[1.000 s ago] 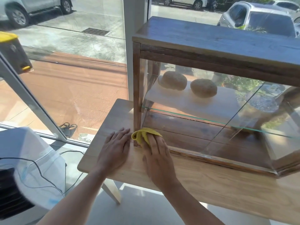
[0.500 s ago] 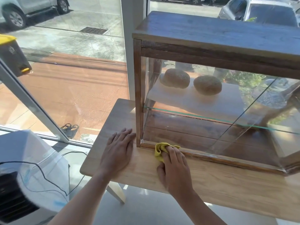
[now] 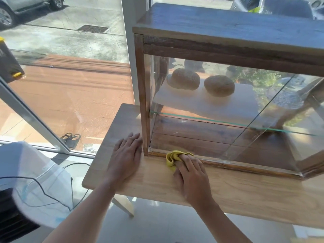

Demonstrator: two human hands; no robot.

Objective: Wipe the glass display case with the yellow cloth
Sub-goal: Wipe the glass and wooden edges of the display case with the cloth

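A wood-framed glass display case (image 3: 228,55) stands on a light wooden table (image 3: 245,195). Two round bread loaves (image 3: 201,83) rest on a white sheet on its glass shelf. My right hand (image 3: 191,176) presses a bunched yellow cloth (image 3: 171,157) against the case's lower front rail, near the left corner. My left hand (image 3: 125,157) lies flat and spread on the table, just left of the case's corner post, fingertips touching it.
A large window (image 3: 61,76) sits left of the table, with pavement and parked cars outside. A white covered appliance (image 3: 29,183) with a black cable stands at the lower left. The table's left edge is near my left wrist.
My right hand slid the yellow cloth from the case's left corner post rightward along the bottom rail. My left hand stayed flat on the table. The view moved in slightly closer.
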